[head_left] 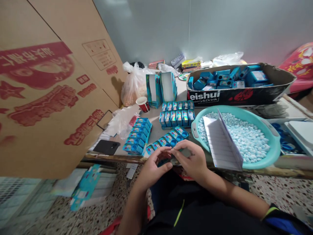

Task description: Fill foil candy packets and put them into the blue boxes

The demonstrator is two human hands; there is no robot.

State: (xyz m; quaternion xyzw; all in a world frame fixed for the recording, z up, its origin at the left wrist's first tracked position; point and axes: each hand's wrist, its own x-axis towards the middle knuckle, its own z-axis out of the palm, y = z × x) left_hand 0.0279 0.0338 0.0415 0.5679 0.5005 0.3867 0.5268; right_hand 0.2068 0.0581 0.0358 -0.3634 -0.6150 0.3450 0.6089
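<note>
My left hand [158, 165] and my right hand [193, 160] meet at the table's front edge, fingertips touching. Both are curled round a small greyish piece [186, 152] that the fingers mostly hide; its kind cannot be made out. Just beyond them a slanted row of small blue boxes [168, 139] lies on the table. Another blue batch [137, 137] sits to the left, and a double row of blue boxes with shiny labels [177, 116] stands farther back. Right of my right hand is a turquoise basin [274, 147] of pale blue-white candies [249, 137], with a folded white card scoop [221, 143] resting in it.
A large cardboard carton [49, 98] rises at the left. A black phone [107, 147], a paper cup [143, 104], a plastic bag [134, 85] and flat blue cartons [168, 86] occupy the table. An open carton [227, 97] of blue boxes stands behind the basin.
</note>
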